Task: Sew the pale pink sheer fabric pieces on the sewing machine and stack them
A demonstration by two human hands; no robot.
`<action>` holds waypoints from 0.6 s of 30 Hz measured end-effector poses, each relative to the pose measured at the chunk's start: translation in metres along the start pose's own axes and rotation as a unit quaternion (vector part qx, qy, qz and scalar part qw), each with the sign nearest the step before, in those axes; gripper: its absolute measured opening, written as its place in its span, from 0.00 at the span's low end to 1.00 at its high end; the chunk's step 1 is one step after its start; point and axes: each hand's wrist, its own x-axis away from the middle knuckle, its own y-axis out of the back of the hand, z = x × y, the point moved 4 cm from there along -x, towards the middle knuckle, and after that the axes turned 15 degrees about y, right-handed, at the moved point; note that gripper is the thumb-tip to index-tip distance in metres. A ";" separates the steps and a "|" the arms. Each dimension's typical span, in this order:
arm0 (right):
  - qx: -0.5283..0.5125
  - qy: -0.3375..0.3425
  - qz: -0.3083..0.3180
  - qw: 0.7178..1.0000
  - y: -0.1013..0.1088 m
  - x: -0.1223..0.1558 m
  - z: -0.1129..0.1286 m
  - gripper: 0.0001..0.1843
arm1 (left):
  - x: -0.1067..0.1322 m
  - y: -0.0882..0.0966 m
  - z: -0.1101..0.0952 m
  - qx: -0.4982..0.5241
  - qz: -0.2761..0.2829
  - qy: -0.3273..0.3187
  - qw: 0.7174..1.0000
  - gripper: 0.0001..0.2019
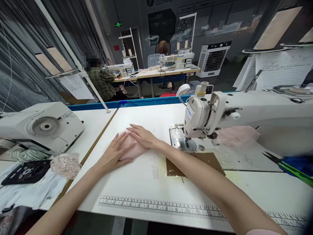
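A sheer, pale pink piece of fabric [137,151] is partly covered by the left hand [111,157] and right hand [143,137], both laid flat, fingers extended, near the left edge of the smooth white tabletop [139,182]. Creases could be caused (thin cloth seems slippery) by uneven pressure. Bare room is offered toward the front edge; rightward, movement is limited by the white sewing machine [199,114].

The tabletop [139,182] is bright, the wall [132,16] dim.
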 end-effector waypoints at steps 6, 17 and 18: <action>0.018 -0.027 -0.018 0.999 0.006 0.012 -0.004 0.28 | 0.006 0.004 -0.003 -0.009 0.021 -0.039 0.999 0.32; 0.065 -0.061 0.060 0.994 0.081 0.150 0.057 0.20 | 0.028 0.023 -0.026 -0.060 -0.042 -0.119 0.990 0.23; 0.087 -0.066 0.072 0.991 0.089 0.166 0.063 0.18 | 0.030 0.025 -0.036 -0.065 -0.056 -0.135 0.987 0.23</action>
